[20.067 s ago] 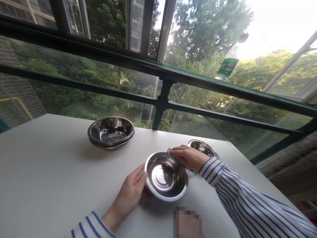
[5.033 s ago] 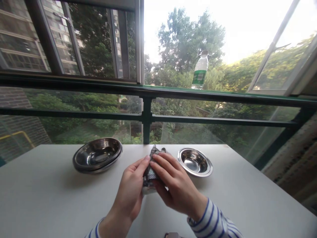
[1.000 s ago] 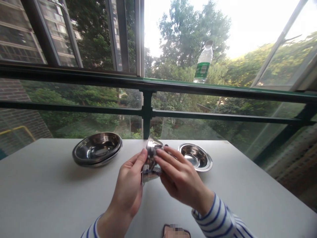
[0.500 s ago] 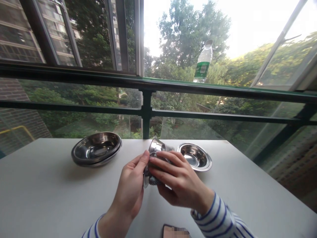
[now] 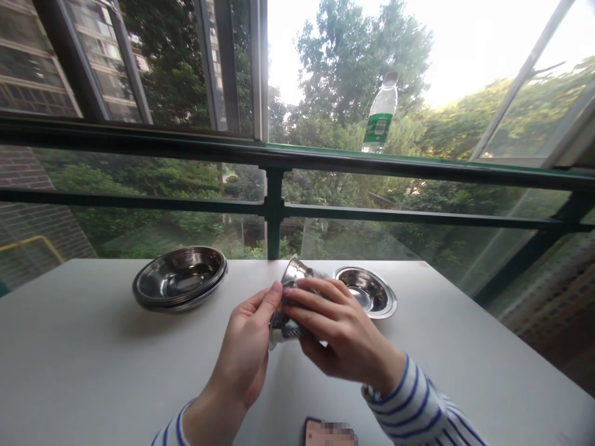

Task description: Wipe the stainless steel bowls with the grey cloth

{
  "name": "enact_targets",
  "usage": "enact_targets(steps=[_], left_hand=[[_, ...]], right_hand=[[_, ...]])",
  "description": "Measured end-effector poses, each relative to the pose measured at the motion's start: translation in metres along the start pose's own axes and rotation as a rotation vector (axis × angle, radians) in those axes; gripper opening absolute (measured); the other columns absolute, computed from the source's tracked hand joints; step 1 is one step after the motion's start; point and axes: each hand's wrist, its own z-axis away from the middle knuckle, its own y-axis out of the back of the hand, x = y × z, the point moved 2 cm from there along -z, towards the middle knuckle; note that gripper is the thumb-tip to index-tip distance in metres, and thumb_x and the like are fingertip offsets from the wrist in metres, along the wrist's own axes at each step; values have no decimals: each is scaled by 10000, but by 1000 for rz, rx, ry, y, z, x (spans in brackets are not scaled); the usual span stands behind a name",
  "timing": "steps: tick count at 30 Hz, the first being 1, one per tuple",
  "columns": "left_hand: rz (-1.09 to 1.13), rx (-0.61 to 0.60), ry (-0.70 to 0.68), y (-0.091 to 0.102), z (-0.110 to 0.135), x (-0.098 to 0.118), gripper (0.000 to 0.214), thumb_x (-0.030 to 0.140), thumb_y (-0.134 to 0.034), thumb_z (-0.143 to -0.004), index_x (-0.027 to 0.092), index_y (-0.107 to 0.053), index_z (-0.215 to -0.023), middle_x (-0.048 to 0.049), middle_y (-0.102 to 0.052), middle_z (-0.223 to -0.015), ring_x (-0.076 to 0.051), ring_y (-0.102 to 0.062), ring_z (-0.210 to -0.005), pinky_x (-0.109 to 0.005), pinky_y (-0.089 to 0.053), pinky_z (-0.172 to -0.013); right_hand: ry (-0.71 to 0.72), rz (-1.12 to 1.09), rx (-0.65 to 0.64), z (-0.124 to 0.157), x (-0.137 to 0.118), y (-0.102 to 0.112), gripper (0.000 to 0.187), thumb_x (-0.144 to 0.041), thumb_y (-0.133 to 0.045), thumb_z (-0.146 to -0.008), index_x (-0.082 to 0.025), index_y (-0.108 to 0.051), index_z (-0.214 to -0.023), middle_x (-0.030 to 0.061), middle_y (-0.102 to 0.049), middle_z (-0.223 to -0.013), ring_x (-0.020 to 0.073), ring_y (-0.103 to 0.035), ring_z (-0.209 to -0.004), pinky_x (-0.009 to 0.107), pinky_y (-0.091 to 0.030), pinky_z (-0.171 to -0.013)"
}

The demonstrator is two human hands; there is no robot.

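Note:
My left hand [image 5: 242, 353] grips a shiny metal bowl [image 5: 294, 269], tilted on its side above the table, with the thumb at its rim. My right hand [image 5: 341, 325] is closed over the bowl's other side, pressing a grey, mesh-like scouring pad [image 5: 294, 328] against the metal. Most of the bowl and pad is hidden behind the right fingers. Just beyond the right hand, a single metal bowl [image 5: 374, 296] sits upright on the table. To the left stands a stack of metal bowls [image 5: 183, 282].
The white table [image 5: 93, 371] ends at a green railing [image 5: 274, 214] before the window. A phone [image 5: 320, 433] lies at the near edge, partly cut off. On the upper rail stands a clear bottle [image 5: 379, 127] with a green label.
My right hand has shifted slightly right and down with the pad. The held bowl has turned a little; its lower rim sits slightly higher. The bowls on the table stay put.

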Motion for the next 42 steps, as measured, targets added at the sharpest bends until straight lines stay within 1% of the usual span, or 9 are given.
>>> enact_targets(steps=[5,7,13,20,24,27,33,40,42], left_hand=[[-76,-40,55,-3,4,-7,250,336,-694,-703,125,-721,-833,-40,-681,-682,-115,-590,-591,-220,-462,-598],[-82,-39,58,-3,4,-7,252,343,-685,-711,124,-720,-830,-42,-680,-677,-112,-580,-579,-218,-457,-581],[-6,-17,2,1,-1,-1,221,294,-672,-728,140,-715,-880,-33,-682,-726,-114,-595,-628,-205,-463,-589],[-62,-5,38,-2,2,-2,264,342,-686,-706,103,-711,-814,-58,-684,-685,-129,-603,-601,-219,-469,-568],[22,40,16,1,-1,3,243,302,-703,-691,128,-711,-861,-39,-688,-699,-121,-609,-596,-204,-474,-550],[67,50,-12,2,-3,6,198,274,-692,-706,131,-711,-842,-31,-687,-697,-111,-613,-609,-177,-465,-536],[65,16,60,-4,2,2,236,288,-667,-738,122,-695,-904,-38,-685,-718,-110,-605,-594,-195,-484,-544],[123,32,20,1,0,6,138,253,-659,-748,120,-686,-728,-9,-647,-630,-70,-576,-563,-134,-462,-533],[128,31,27,0,1,5,136,251,-662,-745,117,-689,-748,-15,-650,-643,-72,-577,-563,-138,-468,-536]], right_hand=[[-229,-43,142,4,19,6,313,-173,-448,-854,-161,-566,-1144,108,-614,-1170,239,-523,-1113,434,-451,-932],[-220,-61,139,4,18,6,318,-167,-458,-837,-169,-572,-1133,107,-617,-1164,239,-522,-1116,437,-451,-935],[-15,-49,10,0,-2,3,393,-193,-524,-767,-203,-571,-1157,50,-599,-1212,253,-463,-1180,446,-405,-968],[-233,-78,145,4,16,3,335,-164,-446,-853,-164,-546,-1173,103,-590,-1207,241,-491,-1152,441,-443,-953],[-68,-11,59,2,-2,-5,396,-191,-499,-796,-170,-543,-1189,77,-564,-1258,269,-425,-1218,464,-405,-980],[43,33,5,1,-11,-8,348,-212,-491,-816,-187,-570,-1154,42,-562,-1268,261,-429,-1218,447,-378,-999],[-120,68,84,4,5,0,370,-186,-466,-851,-132,-513,-1214,95,-538,-1288,272,-427,-1211,452,-420,-953],[142,100,-30,0,-16,-5,279,-202,-464,-842,-154,-599,-1082,33,-582,-1245,242,-456,-1186,425,-374,-986],[128,107,-26,-1,-14,-3,289,-200,-459,-852,-146,-586,-1106,40,-573,-1256,237,-449,-1195,416,-370,-990]])
